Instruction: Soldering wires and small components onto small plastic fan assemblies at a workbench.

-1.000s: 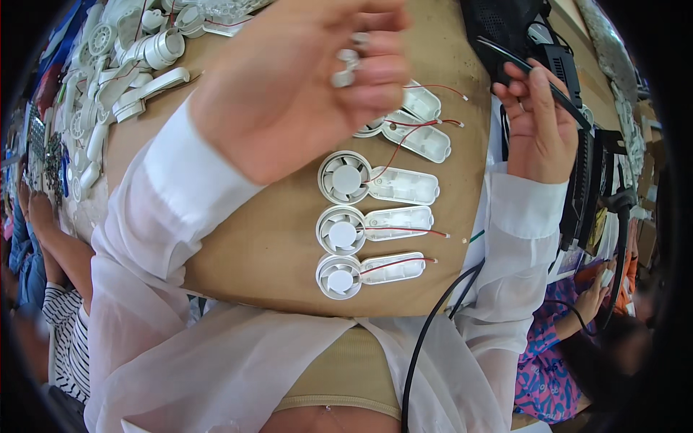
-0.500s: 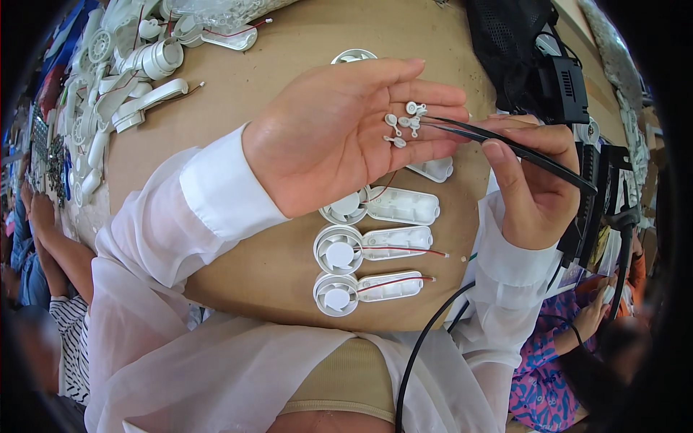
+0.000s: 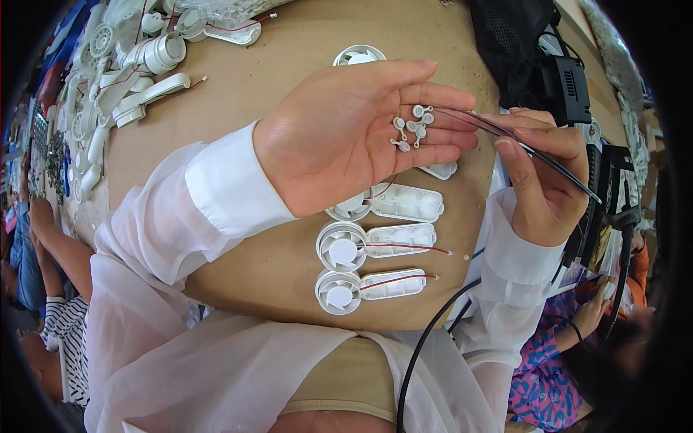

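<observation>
My left hand point(image 3: 354, 137) lies palm up with its fingers stretched out flat. Several small white plastic pieces point(image 3: 412, 127), each with round ends joined by a short neck, rest loose on its fingers. Dark metal tweezers point(image 3: 545, 154) are pinched in my right hand point(image 3: 545, 169), their tips pointing left beside the uppermost pieces. Whether the tips touch one cannot be made out. Below my left hand, white handheld-fan halves stand in a column: a lowest fan half point(image 3: 339, 292), a middle one point(image 3: 341, 247) and others partly hidden by the hand.
White fan housings and parts point(image 3: 155, 58) are heaped at the far left of the brown tabletop point(image 3: 238, 79). A black mesh bag point(image 3: 509, 43) and a black device point(image 3: 567, 86) sit at the right. A black cable point(image 3: 426, 339) runs near my right forearm. Other people sit at both sides.
The tweezers' tips have moved off the middle pieces toward the upper ones, and their arms look closer together. The pieces have shifted on my left fingers. Both hands have drifted slightly right.
</observation>
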Demonstrator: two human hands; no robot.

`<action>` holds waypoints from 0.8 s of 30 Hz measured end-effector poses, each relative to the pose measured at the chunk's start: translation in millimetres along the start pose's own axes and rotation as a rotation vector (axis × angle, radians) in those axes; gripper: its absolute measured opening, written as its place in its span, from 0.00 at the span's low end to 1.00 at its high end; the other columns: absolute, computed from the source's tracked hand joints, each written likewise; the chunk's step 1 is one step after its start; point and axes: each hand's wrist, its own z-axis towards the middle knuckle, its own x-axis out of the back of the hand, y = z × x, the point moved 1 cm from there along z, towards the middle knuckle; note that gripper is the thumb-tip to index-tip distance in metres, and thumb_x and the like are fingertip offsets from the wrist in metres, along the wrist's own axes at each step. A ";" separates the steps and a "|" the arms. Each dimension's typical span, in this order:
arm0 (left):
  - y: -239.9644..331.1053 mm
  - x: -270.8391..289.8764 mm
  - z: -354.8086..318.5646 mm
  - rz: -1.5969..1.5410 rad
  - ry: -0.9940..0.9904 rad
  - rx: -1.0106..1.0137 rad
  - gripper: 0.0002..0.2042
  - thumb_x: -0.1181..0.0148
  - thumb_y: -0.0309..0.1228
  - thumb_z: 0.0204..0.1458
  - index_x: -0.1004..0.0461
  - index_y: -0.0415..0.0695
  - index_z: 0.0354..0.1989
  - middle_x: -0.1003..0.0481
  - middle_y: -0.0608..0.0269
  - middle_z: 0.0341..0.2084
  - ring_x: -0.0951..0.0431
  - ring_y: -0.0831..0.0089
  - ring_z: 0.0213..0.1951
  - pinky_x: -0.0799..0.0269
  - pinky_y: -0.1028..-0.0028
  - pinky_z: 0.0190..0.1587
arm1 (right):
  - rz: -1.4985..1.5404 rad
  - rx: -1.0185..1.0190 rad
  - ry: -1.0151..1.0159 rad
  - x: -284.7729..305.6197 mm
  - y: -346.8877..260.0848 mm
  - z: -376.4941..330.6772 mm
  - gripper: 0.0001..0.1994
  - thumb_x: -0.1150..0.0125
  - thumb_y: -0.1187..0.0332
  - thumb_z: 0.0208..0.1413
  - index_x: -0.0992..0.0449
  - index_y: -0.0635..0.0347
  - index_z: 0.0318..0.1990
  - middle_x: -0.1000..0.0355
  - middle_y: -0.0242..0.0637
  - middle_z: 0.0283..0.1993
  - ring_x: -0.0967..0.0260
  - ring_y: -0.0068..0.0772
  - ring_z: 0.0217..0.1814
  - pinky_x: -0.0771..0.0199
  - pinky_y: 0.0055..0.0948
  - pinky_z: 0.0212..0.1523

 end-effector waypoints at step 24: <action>4.3 -4.3 -8.7 0.029 -0.043 0.029 0.22 0.48 0.36 0.62 0.32 0.23 0.49 0.30 0.45 0.48 0.25 0.58 0.48 0.27 0.67 0.53 | -0.072 0.027 -0.048 0.2 -7.0 -0.4 0.10 0.35 0.84 0.44 0.26 0.64 0.35 0.22 0.45 0.37 0.28 0.38 0.43 0.31 0.40 0.55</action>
